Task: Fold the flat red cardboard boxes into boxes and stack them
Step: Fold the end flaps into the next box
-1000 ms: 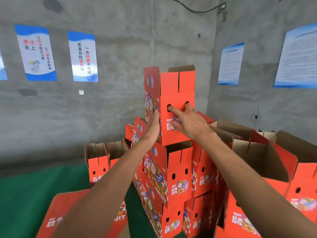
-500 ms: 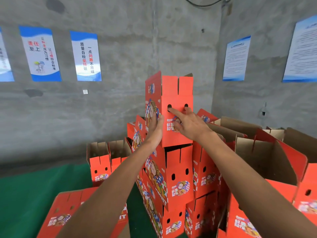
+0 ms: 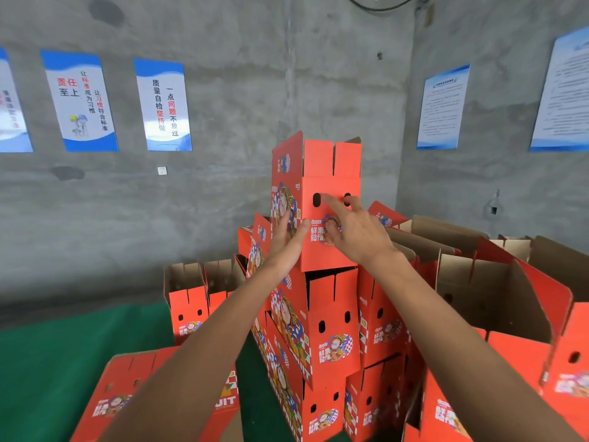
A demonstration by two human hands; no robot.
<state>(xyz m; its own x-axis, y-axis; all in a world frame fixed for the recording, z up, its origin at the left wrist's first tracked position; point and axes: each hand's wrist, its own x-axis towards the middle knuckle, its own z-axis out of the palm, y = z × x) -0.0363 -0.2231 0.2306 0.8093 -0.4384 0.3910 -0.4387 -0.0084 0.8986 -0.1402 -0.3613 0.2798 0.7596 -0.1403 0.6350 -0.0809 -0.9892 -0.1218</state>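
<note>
Head view looks past two bare forearms at a tall stack of folded red boxes (image 3: 331, 330) near the middle of the room. The top box (image 3: 331, 183) sits on that stack with its upper flaps standing open. The left hand (image 3: 287, 240) lies flat against the box's left side, fingers straight, its grip loose and open. The right hand (image 3: 353, 231) presses the near face with spread, straight fingers, the forefinger reaching up between the two dark holes; its grip is open as well. Flat red cardboard (image 3: 153, 397) lies on the green floor (image 3: 57, 371) at near left. More folded boxes stand at far left (image 3: 188, 314) and open-topped ones at right (image 3: 510, 317). Blue-and-white posters (image 3: 162, 103) hang on the grey concrete wall (image 3: 255, 74) behind.
</note>
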